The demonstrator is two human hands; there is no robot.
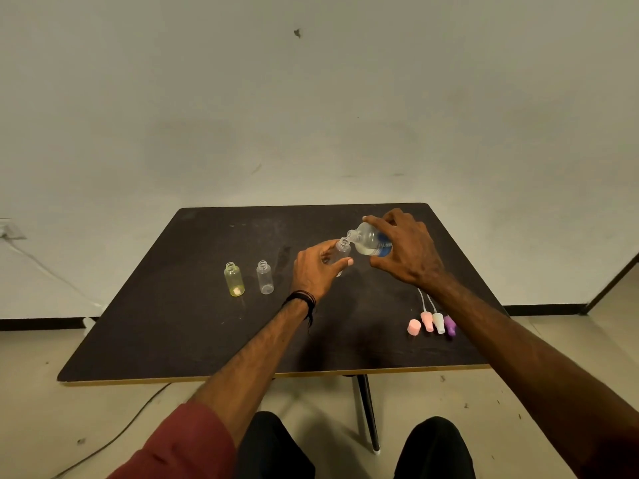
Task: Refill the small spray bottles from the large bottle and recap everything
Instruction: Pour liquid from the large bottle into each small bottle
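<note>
Head view: the right hand (408, 250) holds the large bottle (371, 240) tilted, mouth touching the small bottle (342, 250) gripped by the left hand (316, 267), mid-tabletop (173, 323), well apart from the edges. Two uncapped bottles (249, 279) stand left.

2 small bottles (249, 282) left on table (173, 340), spray caps (434, 323) right — large bottle (370, 240) behind

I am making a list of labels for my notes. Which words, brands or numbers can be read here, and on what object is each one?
No text can be read.
Large bottle: its blue label carries pale marks, too small and blurred to read, partly covered by the right hand.
Small spray bottles and caps: no print visible.
</note>
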